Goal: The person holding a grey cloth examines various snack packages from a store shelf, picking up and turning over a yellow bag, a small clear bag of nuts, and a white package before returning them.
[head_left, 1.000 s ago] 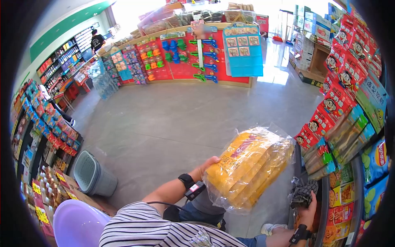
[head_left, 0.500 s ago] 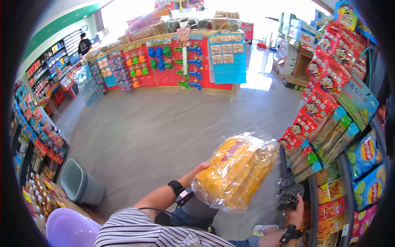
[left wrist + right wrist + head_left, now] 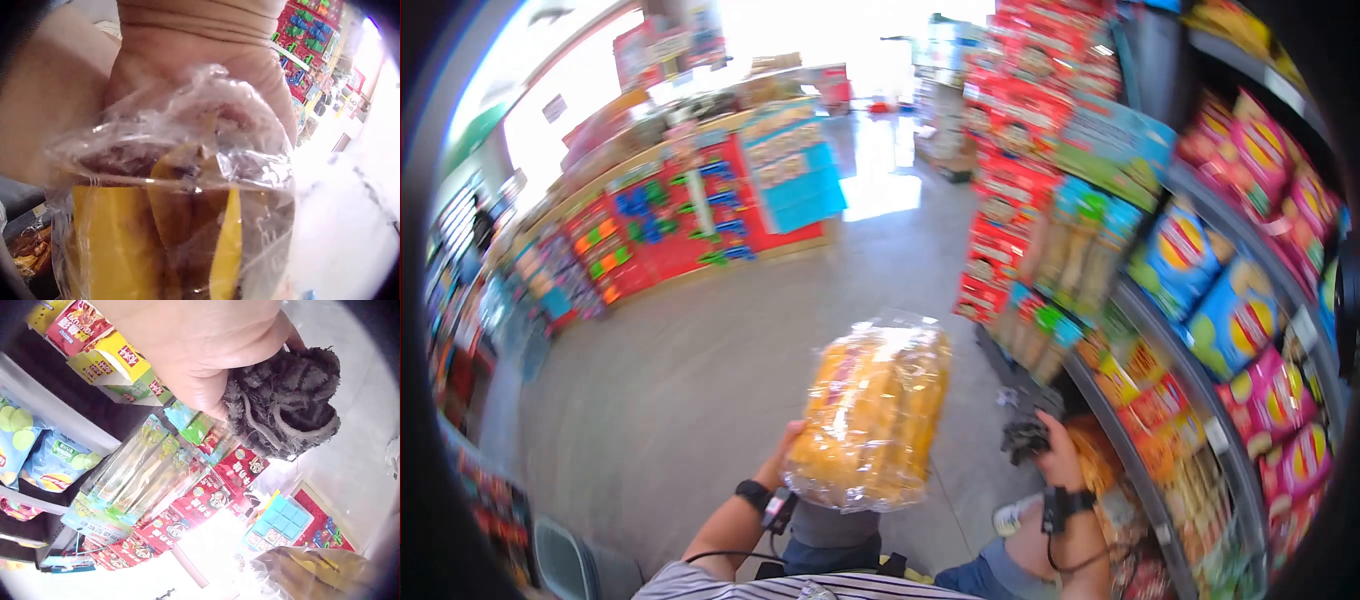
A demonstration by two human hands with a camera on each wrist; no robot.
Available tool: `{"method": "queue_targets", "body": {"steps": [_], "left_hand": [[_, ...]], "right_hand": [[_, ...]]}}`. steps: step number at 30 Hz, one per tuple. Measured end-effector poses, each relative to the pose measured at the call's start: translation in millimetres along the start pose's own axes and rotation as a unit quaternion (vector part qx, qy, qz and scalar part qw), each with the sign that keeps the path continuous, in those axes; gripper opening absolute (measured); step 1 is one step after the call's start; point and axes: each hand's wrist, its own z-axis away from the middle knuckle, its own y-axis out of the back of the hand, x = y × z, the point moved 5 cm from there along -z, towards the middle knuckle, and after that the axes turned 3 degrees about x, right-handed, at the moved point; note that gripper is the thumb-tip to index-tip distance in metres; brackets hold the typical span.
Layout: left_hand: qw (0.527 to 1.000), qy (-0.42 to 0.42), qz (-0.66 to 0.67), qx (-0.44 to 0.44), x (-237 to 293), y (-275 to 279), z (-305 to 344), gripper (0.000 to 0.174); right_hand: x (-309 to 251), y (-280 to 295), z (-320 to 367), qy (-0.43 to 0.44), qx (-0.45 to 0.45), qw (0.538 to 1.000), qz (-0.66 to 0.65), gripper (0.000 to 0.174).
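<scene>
My left hand (image 3: 782, 448) holds a clear plastic bag of yellow packets (image 3: 868, 415) by its left side, out in front of my body. In the left wrist view, the crinkled plastic (image 3: 119, 244) covers the palm, and the fingers are hidden behind it. Lower right, beside the shelves, my right hand (image 3: 1058, 458) grips a crumpled dark grey cloth (image 3: 1025, 436). The right wrist view shows this rag (image 3: 287, 403) bunched up, with frayed edges, between thumb and fingers.
Shelves of snack bags (image 3: 1220, 300) stand close on my right, with red packets (image 3: 1005, 200) hanging at their end. A counter with hung toys (image 3: 670, 215) is across the grey floor (image 3: 700, 370). A grey basket (image 3: 565, 560) stands lower left.
The view has swung right, bringing more of the snack shelves in and moving the counter leftward. Both hands keep hold of the bag and the cloth.
</scene>
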Motion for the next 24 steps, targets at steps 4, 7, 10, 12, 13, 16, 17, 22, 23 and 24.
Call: {"method": "queue_targets", "body": {"steps": [4,7,10,12,13,16,17,22,23,24], "left_hand": [[0.998,0.053,0.030,-0.015,7,-55,10,0.058],[0.994,0.107,0.026,-0.012,-3,-65,7,0.053],[0.996,0.033,-0.079,0.001,-13,-86,-4,0.048],[0.992,0.074,-0.104,0.005,-25,-103,-7,0.045],[0.984,0.159,-0.083,0.004,-37,-109,-7,0.043],[0.956,0.284,-0.064,-0.024,-75,-133,-24,0.041],[0.949,0.305,-0.064,-0.038,-91,-140,-34,0.041],[0.922,0.334,-0.178,-0.086,-149,-175,-92,0.039],[0.916,0.341,-0.197,-0.083,-161,-174,-107,0.038],[0.917,0.350,-0.172,-0.081,-179,-167,-129,0.038]], "right_hand": [[57,34,-30,-0.183,0.155,0.945,-0.222,0.027],[67,43,-29,-0.211,0.212,0.929,-0.217,0.030],[42,46,-22,-0.185,0.278,0.932,-0.141,0.031],[38,49,-16,-0.138,0.277,0.943,-0.123,0.033],[35,50,-8,-0.141,0.284,0.942,-0.110,0.034],[6,48,20,-0.172,0.309,0.931,-0.095,0.036],[-2,44,26,-0.199,0.318,0.921,-0.109,0.035],[-12,30,20,-0.206,0.227,0.949,-0.075,0.036],[-25,22,21,-0.217,0.207,0.949,-0.094,0.038],[-17,25,19,-0.220,0.195,0.951,-0.092,0.038]]}}
